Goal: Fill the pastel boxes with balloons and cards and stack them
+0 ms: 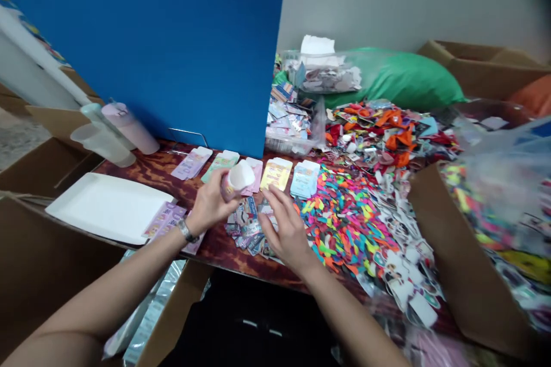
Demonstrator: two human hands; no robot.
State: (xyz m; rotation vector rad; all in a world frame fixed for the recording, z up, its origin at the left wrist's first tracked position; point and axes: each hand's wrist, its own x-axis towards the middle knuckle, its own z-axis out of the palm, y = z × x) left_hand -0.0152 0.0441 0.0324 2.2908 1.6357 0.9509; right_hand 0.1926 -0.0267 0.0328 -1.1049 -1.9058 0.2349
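Note:
In my left hand (209, 202), whose wrist carries a band, a printed card (241, 176) is bent into a curve with its white inside facing up. My right hand (287, 230) is open, fingertips beside the stack of yellow cards (276, 173); whether they touch it I cannot tell. Along the back lie stacks of purple cards (192, 163), green cards (221, 164), pink cards (255, 172), partly behind my left hand, and blue cards (305, 179). A loose pile of small shiny packets (246, 225) lies between my hands on the table.
A white tray (109, 206) with purple card sheets (165, 219) is at left. Tumblers (130, 128) stand behind it. A heap of bright small pieces (350, 218) covers the right side, beside a cardboard flap (462, 258). A blue panel (185, 40) rises behind the stacks.

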